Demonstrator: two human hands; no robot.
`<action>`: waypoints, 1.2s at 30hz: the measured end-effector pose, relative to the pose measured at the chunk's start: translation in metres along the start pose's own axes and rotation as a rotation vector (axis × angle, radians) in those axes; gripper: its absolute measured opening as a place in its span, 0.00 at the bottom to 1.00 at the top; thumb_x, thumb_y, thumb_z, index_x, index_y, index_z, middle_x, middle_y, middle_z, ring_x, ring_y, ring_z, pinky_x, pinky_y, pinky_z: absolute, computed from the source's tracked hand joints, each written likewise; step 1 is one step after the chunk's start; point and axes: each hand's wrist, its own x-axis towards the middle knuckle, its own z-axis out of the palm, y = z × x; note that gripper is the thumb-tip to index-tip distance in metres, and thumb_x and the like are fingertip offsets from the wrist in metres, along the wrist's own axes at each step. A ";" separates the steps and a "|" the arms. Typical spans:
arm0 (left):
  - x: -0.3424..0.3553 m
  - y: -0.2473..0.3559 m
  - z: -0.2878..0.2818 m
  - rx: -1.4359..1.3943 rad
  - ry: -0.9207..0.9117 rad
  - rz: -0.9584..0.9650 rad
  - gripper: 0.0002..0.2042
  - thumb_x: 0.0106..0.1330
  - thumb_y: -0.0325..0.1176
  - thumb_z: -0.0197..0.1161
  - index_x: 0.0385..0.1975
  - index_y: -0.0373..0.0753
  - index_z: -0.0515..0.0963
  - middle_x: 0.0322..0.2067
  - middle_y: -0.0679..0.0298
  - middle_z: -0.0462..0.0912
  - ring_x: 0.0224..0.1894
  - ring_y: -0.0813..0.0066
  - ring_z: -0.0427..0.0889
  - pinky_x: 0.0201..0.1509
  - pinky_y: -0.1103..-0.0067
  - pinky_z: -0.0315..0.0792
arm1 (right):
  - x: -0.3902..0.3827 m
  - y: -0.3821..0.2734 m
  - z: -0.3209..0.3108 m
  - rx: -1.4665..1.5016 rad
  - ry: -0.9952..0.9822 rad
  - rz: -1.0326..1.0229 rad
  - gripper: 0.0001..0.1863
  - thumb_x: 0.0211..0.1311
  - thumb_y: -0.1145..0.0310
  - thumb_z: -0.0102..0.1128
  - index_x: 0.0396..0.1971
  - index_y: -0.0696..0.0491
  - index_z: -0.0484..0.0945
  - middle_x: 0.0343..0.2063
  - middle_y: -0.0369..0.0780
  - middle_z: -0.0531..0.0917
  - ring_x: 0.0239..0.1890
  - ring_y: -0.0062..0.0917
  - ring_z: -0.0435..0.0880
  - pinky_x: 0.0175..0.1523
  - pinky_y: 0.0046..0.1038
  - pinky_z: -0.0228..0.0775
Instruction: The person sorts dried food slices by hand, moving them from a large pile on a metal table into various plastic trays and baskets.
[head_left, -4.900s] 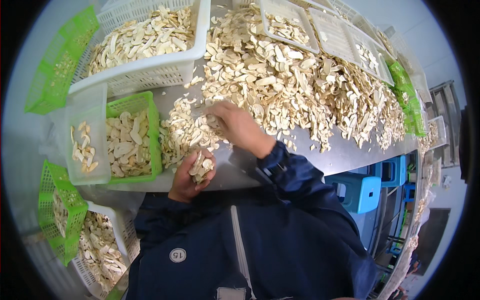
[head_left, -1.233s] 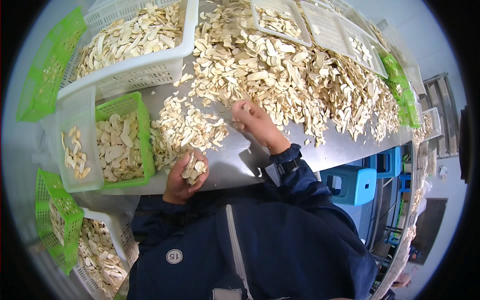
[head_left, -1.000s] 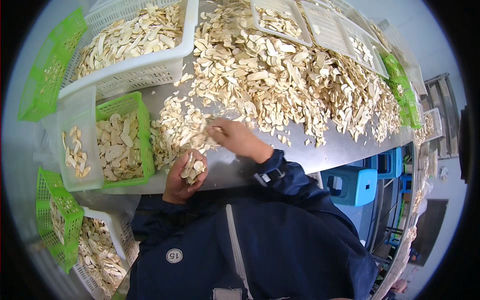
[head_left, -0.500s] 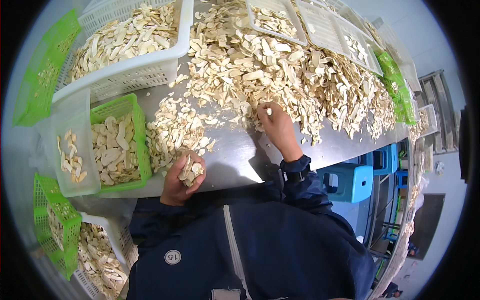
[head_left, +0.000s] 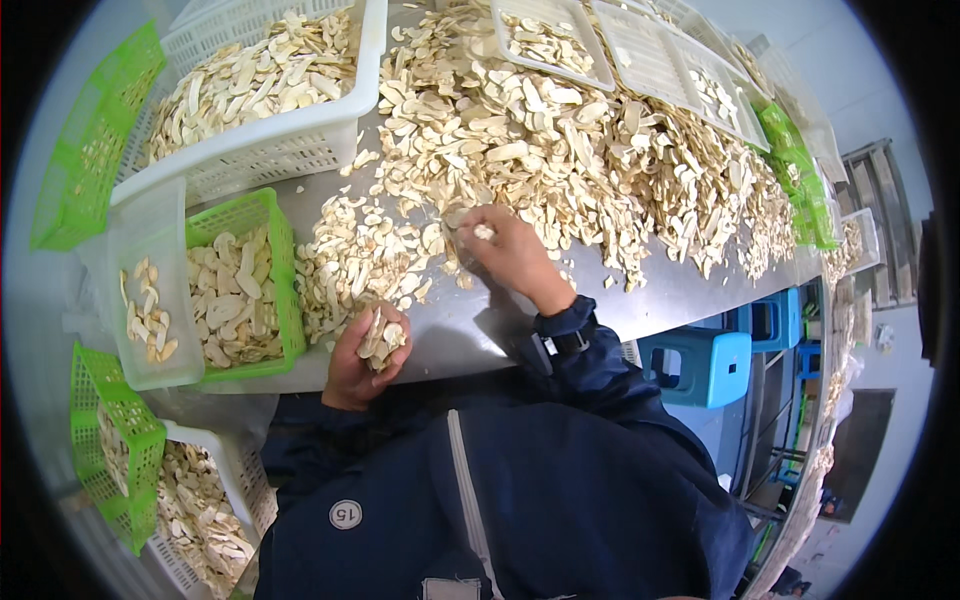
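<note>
My left hand (head_left: 346, 368) is closed around a small bunch of pale dried mushroom slices (head_left: 381, 342), close to the table's near edge. Farther out, my right hand (head_left: 518, 260) has its fingers bent together, with a pale slice (head_left: 484, 232) showing at them; the fingertips are slightly blurred. It is at the near left edge of a large heap of mushroom slices (head_left: 570, 150) spread over the metal table (head_left: 455, 345). A smaller heap (head_left: 350, 245) lies between my left hand and a green basket (head_left: 290, 290) holding larger slices.
A big white crate (head_left: 260, 150) full of slices stands at the far left. A translucent tray (head_left: 140, 290) with a few slices overlaps the green basket. More trays (head_left: 650, 65) rest on the heap's far side. Blue stools (head_left: 715, 370) stand below the table at right.
My right hand has moved left along the near edge of the large heap, toward the smaller heap. The left hand keeps its bunch of slices in about the same place.
</note>
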 end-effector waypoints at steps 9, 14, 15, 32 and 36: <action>0.000 0.000 0.001 -0.021 0.063 0.002 0.19 0.78 0.46 0.44 0.43 0.33 0.71 0.33 0.52 0.75 0.23 0.74 0.73 0.11 0.87 0.61 | 0.016 -0.006 0.028 -0.412 -0.026 -0.163 0.15 0.62 0.54 0.64 0.38 0.50 0.80 0.23 0.46 0.84 0.27 0.43 0.84 0.34 0.39 0.75; 0.001 0.000 0.002 0.014 0.018 0.004 0.19 0.78 0.46 0.45 0.43 0.32 0.71 0.32 0.52 0.75 0.23 0.74 0.73 0.12 0.87 0.61 | 0.004 -0.001 0.014 -0.278 0.016 -0.114 0.14 0.62 0.53 0.64 0.35 0.50 0.80 0.25 0.45 0.85 0.28 0.42 0.85 0.34 0.37 0.76; 0.001 0.000 0.001 0.014 0.017 -0.001 0.19 0.78 0.46 0.45 0.43 0.32 0.71 0.32 0.52 0.75 0.23 0.74 0.73 0.12 0.87 0.61 | 0.004 -0.001 0.017 -0.278 0.018 -0.109 0.14 0.62 0.53 0.64 0.35 0.50 0.80 0.25 0.45 0.85 0.28 0.42 0.85 0.34 0.37 0.76; -0.001 0.000 -0.002 0.002 0.007 0.005 0.19 0.78 0.45 0.44 0.44 0.32 0.71 0.34 0.51 0.74 0.24 0.72 0.74 0.11 0.86 0.61 | 0.003 0.007 -0.012 0.722 -0.067 0.172 0.12 0.70 0.57 0.60 0.38 0.52 0.79 0.25 0.28 0.76 0.26 0.08 0.71 0.29 0.13 0.60; 0.001 0.000 -0.007 0.001 -0.063 -0.009 0.17 0.78 0.45 0.44 0.44 0.34 0.69 0.39 0.53 0.75 0.27 0.71 0.77 0.11 0.87 0.63 | 0.017 0.018 0.001 -0.038 0.029 -0.094 0.14 0.66 0.60 0.61 0.46 0.52 0.80 0.31 0.40 0.84 0.31 0.31 0.84 0.37 0.30 0.76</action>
